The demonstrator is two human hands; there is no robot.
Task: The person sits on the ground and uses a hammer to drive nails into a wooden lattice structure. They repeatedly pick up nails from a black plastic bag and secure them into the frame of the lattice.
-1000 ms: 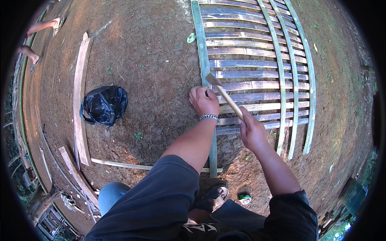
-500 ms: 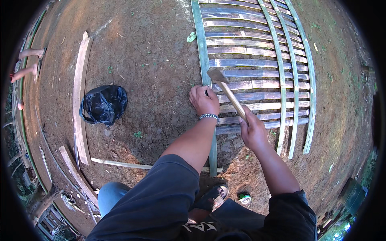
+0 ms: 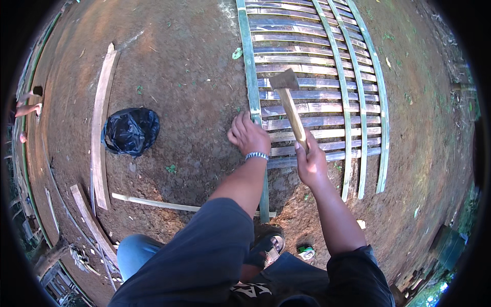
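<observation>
Bare earth (image 3: 194,56) surrounds you; your right grip (image 3: 311,161) clasps the wooden-handled hatchet (image 3: 291,110), its head ahead of your left grip (image 3: 249,134), which rests at the bamboo lattice (image 3: 247,51), hold unclear: a skewed swing could strike those left fingers (image 3: 236,126)

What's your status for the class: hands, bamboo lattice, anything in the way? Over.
Right hand gripping wooden-handled tool; left hand at lattice's green side rail. Bamboo lattice on ground. Black bag off left, apart from lattice.

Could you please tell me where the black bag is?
The black bag sits left of centre in the head view, just right of the long plank.
</observation>
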